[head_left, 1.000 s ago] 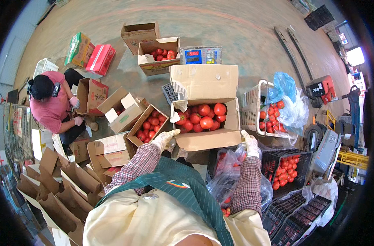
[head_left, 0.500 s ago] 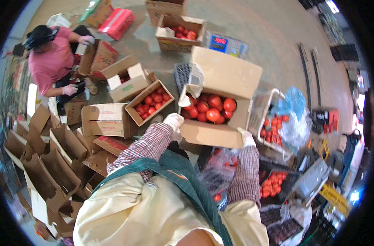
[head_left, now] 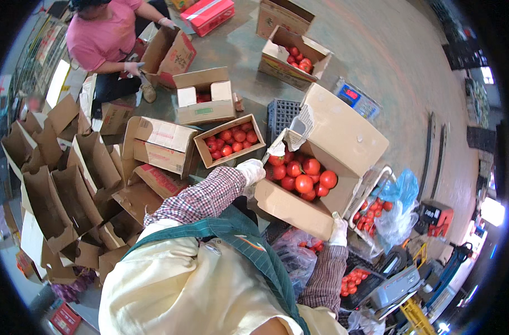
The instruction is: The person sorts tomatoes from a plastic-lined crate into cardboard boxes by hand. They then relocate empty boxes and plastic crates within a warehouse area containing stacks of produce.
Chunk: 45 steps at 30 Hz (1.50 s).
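Head view: the large open carton (head_left: pixel 295 211) is held at the middle of the floor (head_left: pixel 394 61) area, in front of the wearer's body. Its left end is gripped by the gloved left hand (head_left: pixel 251 171), fingers partly hidden; its near right corner is gripped by the gloved right hand (head_left: pixel 339 231), by the folded-out near flap. Far flap folded out too. Whether the base is raised or supported cannot be told. Red tomatoes (head_left: pixel 303 183) are heaped toward the carton's left end; bare cardboard is seen at its right end.

Just beyond its far left corner, a grey plastic crate (head_left: pixel 282 115) is seen; past the far flap, a digital scale (head_left: pixel 356 99), display lit. Beside the right end, a white basket (head_left: pixel 368 191) is placed, loaded with tomatoes and partly covered by a blue plastic bag (head_left: pixel 406 187). Left of the left hand, a small carton (head_left: pixel 232 159) is filled with tomatoes. Farther left, open cartons (head_left: pixel 70 195) are clustered. At the upper left, another carton (head_left: pixel 178 62) is held by a co-worker (head_left: pixel 102 36) in a pink top, both hands gloved.
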Available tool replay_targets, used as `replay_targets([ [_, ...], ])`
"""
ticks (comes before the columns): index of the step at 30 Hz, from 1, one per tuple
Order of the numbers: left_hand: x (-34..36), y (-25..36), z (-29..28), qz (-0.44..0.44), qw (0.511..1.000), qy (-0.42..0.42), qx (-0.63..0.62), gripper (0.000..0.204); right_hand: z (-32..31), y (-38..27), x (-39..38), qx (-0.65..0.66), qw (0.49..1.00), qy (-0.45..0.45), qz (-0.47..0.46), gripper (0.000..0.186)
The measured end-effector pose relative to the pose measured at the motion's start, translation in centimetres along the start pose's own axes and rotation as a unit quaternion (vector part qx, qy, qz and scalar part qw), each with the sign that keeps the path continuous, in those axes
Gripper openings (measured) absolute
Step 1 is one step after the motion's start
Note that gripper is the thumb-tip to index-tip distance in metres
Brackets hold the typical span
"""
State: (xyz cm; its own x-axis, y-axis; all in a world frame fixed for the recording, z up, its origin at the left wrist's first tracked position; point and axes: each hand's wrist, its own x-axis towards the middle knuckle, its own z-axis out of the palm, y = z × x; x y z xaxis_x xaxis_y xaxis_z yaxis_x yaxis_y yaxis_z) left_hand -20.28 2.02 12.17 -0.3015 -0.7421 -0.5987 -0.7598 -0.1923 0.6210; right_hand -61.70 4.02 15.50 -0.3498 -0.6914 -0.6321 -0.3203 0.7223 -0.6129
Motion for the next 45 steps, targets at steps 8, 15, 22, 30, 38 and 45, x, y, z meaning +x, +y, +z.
replay_targets([
  [8,-6.7,-6.6,-10.8,0.216,0.966,0.069,0.121,0.016,7.7,-13.5,-5.7,-0.178,0.974,-0.123,0.074,0.040],
  [15,-17.3,-12.9,-19.1,-0.081,0.984,0.119,-0.104,0.024,20.9,-19.5,-6.9,-0.060,0.971,-0.232,-0.003,0.045],
  [22,-18.7,-23.0,-17.0,-0.248,0.920,0.297,-0.067,0.034,36.6,-17.6,-5.4,-0.034,0.976,-0.211,-0.034,0.052],
  [30,-13.2,-43.8,-10.3,-0.330,0.901,0.230,0.160,0.021,38.2,-20.6,-8.7,-0.054,0.906,-0.416,-0.050,0.046],
  [38,-13.1,-45.4,-10.3,-0.278,0.880,0.333,-0.194,0.039,24.8,-1.5,-12.3,0.048,0.986,-0.150,-0.050,0.037],
  [45,-6.1,-32.0,-8.0,-0.170,0.964,0.158,-0.132,0.028,16.2,21.3,-27.0,0.273,0.890,0.206,0.301,0.049],
])
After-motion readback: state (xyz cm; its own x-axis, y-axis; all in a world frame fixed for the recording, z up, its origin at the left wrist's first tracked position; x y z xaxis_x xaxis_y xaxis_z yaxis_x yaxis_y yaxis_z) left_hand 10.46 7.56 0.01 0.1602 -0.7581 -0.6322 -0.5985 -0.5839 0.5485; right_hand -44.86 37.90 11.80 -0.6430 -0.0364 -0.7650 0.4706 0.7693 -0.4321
